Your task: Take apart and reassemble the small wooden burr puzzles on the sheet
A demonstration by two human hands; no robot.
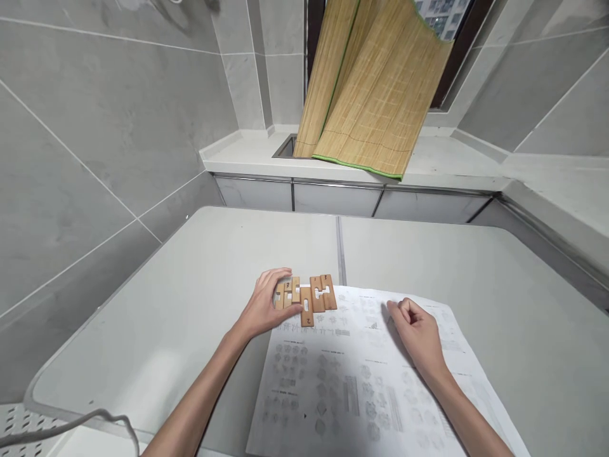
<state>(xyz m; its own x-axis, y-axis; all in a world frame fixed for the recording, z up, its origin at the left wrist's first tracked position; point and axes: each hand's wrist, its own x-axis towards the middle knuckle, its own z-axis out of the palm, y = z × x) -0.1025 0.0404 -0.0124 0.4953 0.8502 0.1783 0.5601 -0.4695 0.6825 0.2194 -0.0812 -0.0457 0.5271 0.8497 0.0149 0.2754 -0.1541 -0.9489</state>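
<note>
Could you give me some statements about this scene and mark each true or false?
1. The left hand is at the wooden pieces. True.
2. The printed sheet lies on the table. True.
3. The right hand grips a wooden piece. False: it is curled over the sheet, with no piece visible in it.
4. The sheet is blank. False: rows of small printed figures cover much of it.
5. A yellowish mat hangs by the window. True.

Two bare forearms (205, 386), slim, tapering toward wrists (240, 331); bare hands (421, 333); slender fingers (275, 275)
</note>
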